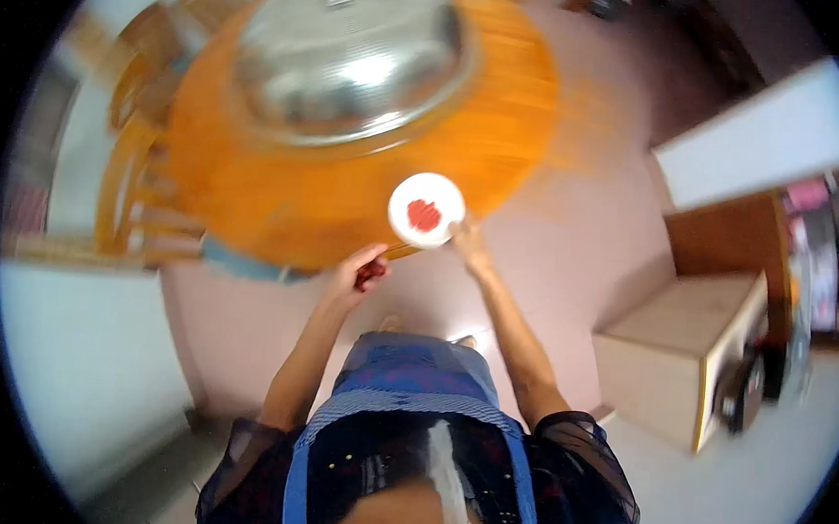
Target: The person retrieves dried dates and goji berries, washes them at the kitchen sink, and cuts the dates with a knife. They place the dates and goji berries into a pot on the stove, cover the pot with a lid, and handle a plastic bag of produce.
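A white bowl (401, 205) with small red pieces (423, 215) in it is held at its right rim by my right hand (469, 244). Just left of and below the bowl, my left hand (354, 270) is closed around dark red items (370, 275), too blurred to name. A thin dark stick or handle seems to extend from my left hand toward the bowl's lower edge. Both hands are by the near edge of a round orange wooden table (310, 201).
A large shiny metal dome cover (353, 62) stands on the table. Wooden chairs (123, 183) are at the left. On the right are a light wooden cabinet (659, 357) and a shelf of assorted items (824, 252). A white wall or panel (88, 351) is at lower left.
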Demonstrator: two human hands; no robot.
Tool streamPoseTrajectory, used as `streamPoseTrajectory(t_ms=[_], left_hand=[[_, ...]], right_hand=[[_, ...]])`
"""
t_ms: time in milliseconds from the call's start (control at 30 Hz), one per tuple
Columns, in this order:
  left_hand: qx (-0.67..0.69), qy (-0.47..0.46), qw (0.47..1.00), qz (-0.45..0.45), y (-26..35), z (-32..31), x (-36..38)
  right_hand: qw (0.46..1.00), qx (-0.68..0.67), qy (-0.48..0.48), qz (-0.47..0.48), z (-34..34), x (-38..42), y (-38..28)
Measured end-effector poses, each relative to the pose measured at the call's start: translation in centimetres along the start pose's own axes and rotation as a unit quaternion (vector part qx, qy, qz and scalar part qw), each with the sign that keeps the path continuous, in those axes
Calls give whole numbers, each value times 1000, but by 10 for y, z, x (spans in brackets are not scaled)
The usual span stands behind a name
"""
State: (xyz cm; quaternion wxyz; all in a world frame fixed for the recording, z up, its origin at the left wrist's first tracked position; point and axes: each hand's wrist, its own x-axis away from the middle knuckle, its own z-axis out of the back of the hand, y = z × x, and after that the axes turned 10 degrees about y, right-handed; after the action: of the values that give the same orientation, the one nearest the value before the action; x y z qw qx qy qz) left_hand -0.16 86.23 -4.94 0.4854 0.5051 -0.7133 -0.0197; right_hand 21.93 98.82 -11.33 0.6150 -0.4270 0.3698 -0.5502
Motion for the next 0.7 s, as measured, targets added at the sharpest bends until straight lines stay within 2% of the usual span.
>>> streamPoseTrajectory(t_ms=[67, 100, 167, 267, 333, 433, 467, 533, 700], left_hand=[[-92, -55, 994, 0, 37, -9, -25], [-126, -96, 987, 16, 51, -9, -35], [-194, -114, 972, 64, 87, -17, -37], [-266, -124, 951, 93, 136, -35, -28], [-285, -142, 940, 125, 166, -61, -12], [-325, -182, 912, 171, 180, -75, -15], [-316, -195, 905, 207, 182, -72, -21], [-360, -189, 890, 207, 206, -103, 3], [-426, -214, 852, 215, 213, -152, -25]], right_hand=[[996, -19, 14, -82, 6, 16, -40], [994, 17, 59, -94, 9, 29, -71], [991, -11, 133, -33, -3, 38, -86], [979, 25, 196, -45, -9, 52, -152], [969, -17, 206, -132, -4, 57, -192], [965, 39, 241, -97, 1, 63, -224], [966, -8, 203, -159, 9, 66, -245], [964, -9, 222, -148, 23, 68, -265], [959, 3, 233, -164, 47, 31, -260]])
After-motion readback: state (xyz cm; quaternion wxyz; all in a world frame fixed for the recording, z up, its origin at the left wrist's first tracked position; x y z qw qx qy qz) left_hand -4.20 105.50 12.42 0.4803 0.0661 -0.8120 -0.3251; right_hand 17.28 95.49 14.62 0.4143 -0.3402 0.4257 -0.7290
